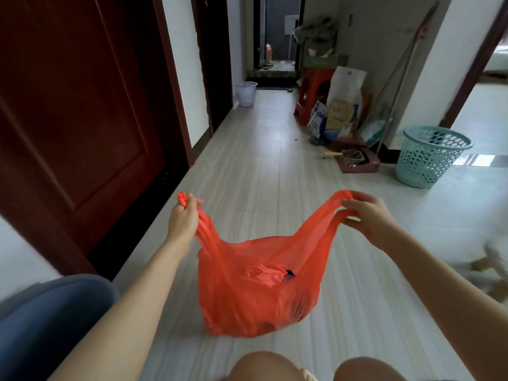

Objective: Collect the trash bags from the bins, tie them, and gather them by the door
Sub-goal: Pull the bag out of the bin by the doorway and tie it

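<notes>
An orange plastic trash bag (258, 292) sits on the tiled floor in front of my knees, bulging with dark contents. My left hand (184, 218) grips its left handle, bunched in my fist. My right hand (367, 213) pinches the right handle between thumb and fingers. Both handles are pulled up and apart, so the bag's mouth is stretched wide. A teal perforated bin (433, 156) stands at the right, and a small white bin (246, 93) stands far down the hallway by the left wall.
A dark red door (77, 105) fills the left side. Against the right wall are a red stool (312, 92), paper bags, a leaning broom and a dustpan (357, 160). A blue cushion edge (46, 320) lies at lower left. The hallway floor runs ahead.
</notes>
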Available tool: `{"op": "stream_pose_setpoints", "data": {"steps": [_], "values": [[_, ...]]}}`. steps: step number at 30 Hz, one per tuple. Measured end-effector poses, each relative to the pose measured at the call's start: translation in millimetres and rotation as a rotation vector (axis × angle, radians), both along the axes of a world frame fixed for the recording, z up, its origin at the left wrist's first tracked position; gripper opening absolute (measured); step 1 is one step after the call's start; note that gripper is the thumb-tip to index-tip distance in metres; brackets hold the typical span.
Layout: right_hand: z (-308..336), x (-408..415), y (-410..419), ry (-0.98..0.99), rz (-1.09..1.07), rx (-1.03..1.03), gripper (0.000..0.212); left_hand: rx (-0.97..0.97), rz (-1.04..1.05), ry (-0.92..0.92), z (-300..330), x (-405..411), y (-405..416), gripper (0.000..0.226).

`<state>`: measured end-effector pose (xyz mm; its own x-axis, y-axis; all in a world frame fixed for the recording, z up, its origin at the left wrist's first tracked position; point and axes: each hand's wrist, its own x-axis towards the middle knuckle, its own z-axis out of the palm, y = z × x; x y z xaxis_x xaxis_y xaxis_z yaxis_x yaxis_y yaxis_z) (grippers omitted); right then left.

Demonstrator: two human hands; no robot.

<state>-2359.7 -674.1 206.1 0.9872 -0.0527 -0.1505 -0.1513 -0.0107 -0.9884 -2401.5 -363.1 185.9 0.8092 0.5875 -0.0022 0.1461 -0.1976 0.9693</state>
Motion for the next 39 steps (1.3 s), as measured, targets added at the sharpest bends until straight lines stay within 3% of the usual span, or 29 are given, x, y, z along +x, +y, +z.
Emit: {"op": "stream_pose_setpoints", "data": {"steps": [3,4,6,8,11,12,16,21,24,25,27,28,30,33,35,39], "values": [[-18,-13,-2,-0.002,0.050,0.163,0.052,-0.443,-0.089,-0.010,-6,-9,5,0.032],[-27,-17,-3,0.003,0.055,0.145,0.060,-0.485,-0.146,-0.002,-13,-14,6,0.030],[-50,-27,-9,-0.005,0.102,-0.030,0.075,-0.400,-0.278,0.034,-29,-25,4,0.029],[-74,-39,-13,0.006,0.215,-0.256,0.090,-0.339,-0.358,0.073,-49,-41,5,0.072],[-114,-46,-12,0.073,0.395,-0.409,0.108,-0.290,-0.498,0.151,-78,-61,10,0.142],[-125,-46,-10,0.074,0.428,-0.458,0.112,-0.212,-0.527,0.219,-87,-65,13,0.152],[-145,-35,8,0.014,0.534,-0.627,0.127,0.125,-0.565,0.445,-124,-59,17,0.132],[-164,17,39,-0.093,0.584,-0.536,0.154,0.125,-0.526,0.396,-143,-9,19,0.151],[-158,38,59,-0.027,0.524,-0.428,0.133,-0.021,-0.448,0.331,-153,24,19,0.119],[-163,49,62,-0.008,0.511,-0.388,0.114,-0.051,-0.438,0.310,-160,35,20,0.092],[-169,62,69,-0.053,0.480,-0.351,0.049,-0.043,-0.435,0.281,-170,49,17,0.026],[-173,70,73,-0.085,0.440,-0.351,0.025,-0.041,-0.397,0.252,-176,56,14,0.008],[-183,79,77,-0.110,0.313,-0.261,0.005,-0.058,-0.290,0.176,-186,66,7,0.030],[-201,94,77,0.033,0.060,0.052,0.016,-0.308,-0.077,0.069,-207,81,4,0.043],[-212,105,75,0.153,-0.130,0.229,0.021,-0.344,0.110,0.104,-219,88,5,0.042],[-236,109,79,0.168,-0.160,0.199,0.023,-0.279,0.157,0.173,-230,89,-5,0.038]]}}
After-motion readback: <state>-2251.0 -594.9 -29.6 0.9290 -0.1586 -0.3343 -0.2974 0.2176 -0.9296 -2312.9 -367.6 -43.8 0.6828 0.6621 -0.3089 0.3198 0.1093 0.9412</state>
